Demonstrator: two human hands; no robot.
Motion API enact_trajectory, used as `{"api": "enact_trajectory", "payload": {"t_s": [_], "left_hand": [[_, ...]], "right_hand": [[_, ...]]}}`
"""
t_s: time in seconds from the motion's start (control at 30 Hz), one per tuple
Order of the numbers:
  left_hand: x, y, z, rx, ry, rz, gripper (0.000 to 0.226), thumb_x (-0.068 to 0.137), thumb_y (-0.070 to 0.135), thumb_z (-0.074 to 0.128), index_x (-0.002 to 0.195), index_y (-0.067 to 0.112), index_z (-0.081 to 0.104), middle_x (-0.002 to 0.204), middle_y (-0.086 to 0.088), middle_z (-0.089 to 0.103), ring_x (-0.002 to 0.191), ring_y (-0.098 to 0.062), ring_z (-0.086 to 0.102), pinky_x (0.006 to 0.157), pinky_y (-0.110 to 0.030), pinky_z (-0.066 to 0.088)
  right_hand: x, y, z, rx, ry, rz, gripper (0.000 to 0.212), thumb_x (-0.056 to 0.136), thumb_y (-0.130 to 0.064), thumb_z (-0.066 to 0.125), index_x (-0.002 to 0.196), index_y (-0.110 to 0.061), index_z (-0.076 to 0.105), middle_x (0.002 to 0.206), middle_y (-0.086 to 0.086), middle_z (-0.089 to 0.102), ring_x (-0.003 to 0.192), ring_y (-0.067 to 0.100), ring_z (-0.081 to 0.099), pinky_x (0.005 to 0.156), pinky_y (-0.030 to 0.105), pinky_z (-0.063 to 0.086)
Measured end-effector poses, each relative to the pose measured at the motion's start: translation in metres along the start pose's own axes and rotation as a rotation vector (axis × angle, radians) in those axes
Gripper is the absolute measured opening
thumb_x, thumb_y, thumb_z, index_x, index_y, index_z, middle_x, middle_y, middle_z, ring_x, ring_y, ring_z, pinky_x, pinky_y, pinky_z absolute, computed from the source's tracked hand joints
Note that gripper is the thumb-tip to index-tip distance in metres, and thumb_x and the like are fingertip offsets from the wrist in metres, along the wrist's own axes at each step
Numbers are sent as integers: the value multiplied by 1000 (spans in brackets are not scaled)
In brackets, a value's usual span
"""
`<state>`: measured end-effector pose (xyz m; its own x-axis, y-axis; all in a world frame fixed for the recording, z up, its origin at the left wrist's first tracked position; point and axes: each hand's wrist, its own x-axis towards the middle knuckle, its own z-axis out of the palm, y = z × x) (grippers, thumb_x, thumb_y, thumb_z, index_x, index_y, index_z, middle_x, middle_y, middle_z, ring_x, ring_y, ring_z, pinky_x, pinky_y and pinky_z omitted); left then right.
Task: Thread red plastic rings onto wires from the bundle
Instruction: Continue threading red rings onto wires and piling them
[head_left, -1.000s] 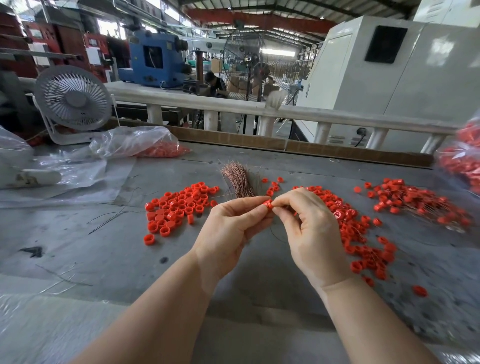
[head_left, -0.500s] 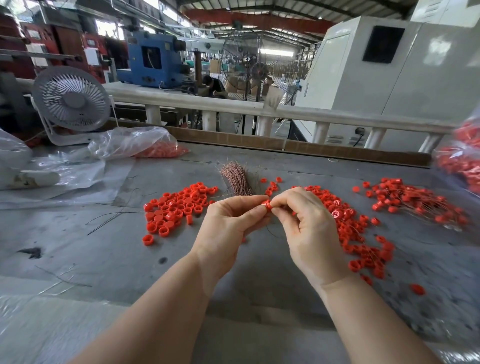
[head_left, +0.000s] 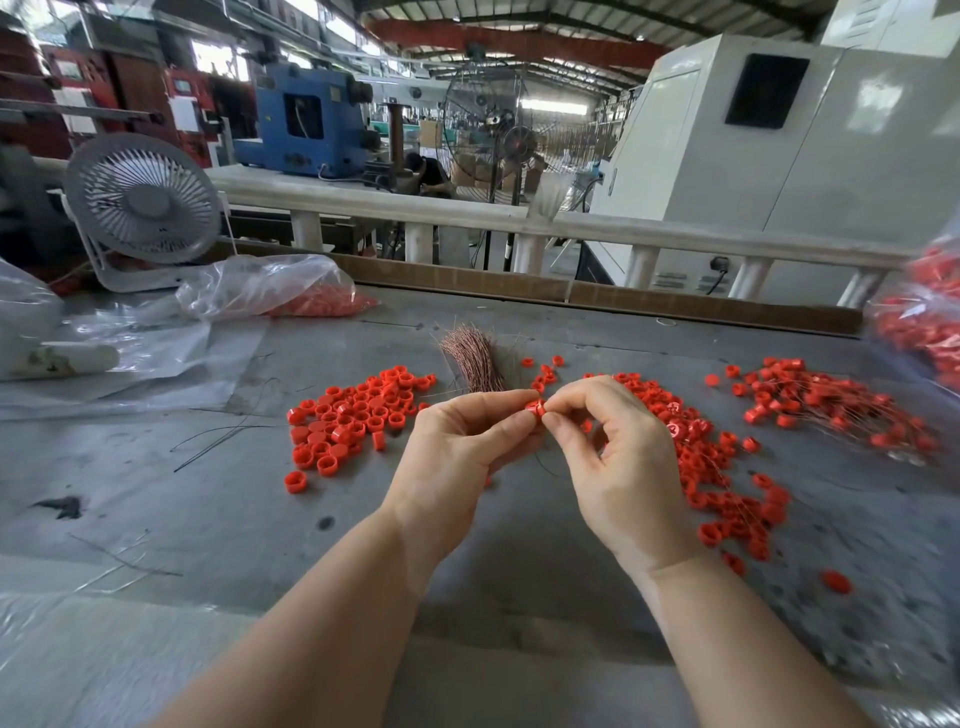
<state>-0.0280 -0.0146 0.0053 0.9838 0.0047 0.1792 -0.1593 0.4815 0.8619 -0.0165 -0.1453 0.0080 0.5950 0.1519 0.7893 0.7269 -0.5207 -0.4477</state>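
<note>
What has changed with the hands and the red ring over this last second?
Very little. Both hands, left hand and right hand, still pinch the same red ring between their fingertips above the table, at most shifting slightly. Nothing was taken up or let go. The wire bundle and the loose ring piles stayed where they were.

This is a factory floor, a large industrial hall with a steel-truss roof (head_left: 519, 31) overhead. A blue machine (head_left: 306, 124), a big white machine cabinet (head_left: 779, 156) and a tall pedestal fan (head_left: 498, 135) stand beyond the far edge of a scuffed grey worktop (head_left: 208, 499). Loose red plastic rings (head_left: 353, 415) lie heaped on the worktop, with bagged rings (head_left: 317, 306) near its far left corner.
</note>
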Motion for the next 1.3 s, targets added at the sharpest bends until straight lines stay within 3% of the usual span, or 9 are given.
{"api": "enact_trajectory", "payload": {"t_s": [0.3, 0.43, 0.73, 1.13, 1.3], "left_hand": [[-1, 3, 1, 16, 16, -46, 18, 77, -4, 60, 80, 8, 73, 79, -8, 73, 75, -12, 70, 67, -17, 54], [-1, 5, 2, -71, 11, -89, 25, 79, -7, 56, 72, 8, 75, 76, -8, 73, 71, -12, 70, 62, -15, 54], [0, 1, 0, -116, 2, -126, 17, 68, 2, 62, 81, 3, 73, 80, -10, 73, 74, -12, 70, 64, -16, 54], [1, -1, 0, -136, 7, -167, 15, 69, 1, 61, 73, 4, 75, 78, -11, 72, 73, -13, 70, 63, -15, 54], [0, -1, 1, -141, 27, -169, 15, 79, -7, 57, 83, -1, 70, 80, -13, 72, 72, -14, 70, 64, -17, 55]], "right_hand": [[2, 0, -2, 12, -32, 0, 8, 82, -8, 59, 76, -6, 64, 76, -3, 59, 74, 8, 51, 70, 22, 43], [2, -1, -1, 28, -44, 20, 8, 82, -8, 58, 78, -6, 66, 79, -3, 60, 76, 5, 52, 72, 17, 42], [1, -4, 0, -16, -26, 38, 10, 82, -10, 58, 77, -6, 65, 77, -2, 60, 73, 9, 53, 69, 23, 44], [0, -7, -1, -65, -41, 17, 12, 83, -8, 57, 75, -3, 65, 74, 3, 59, 71, 17, 55, 67, 33, 45], [0, -6, -1, -36, -46, 38, 7, 83, -2, 62, 76, -4, 65, 76, 2, 60, 73, 17, 56, 69, 32, 46]]}}
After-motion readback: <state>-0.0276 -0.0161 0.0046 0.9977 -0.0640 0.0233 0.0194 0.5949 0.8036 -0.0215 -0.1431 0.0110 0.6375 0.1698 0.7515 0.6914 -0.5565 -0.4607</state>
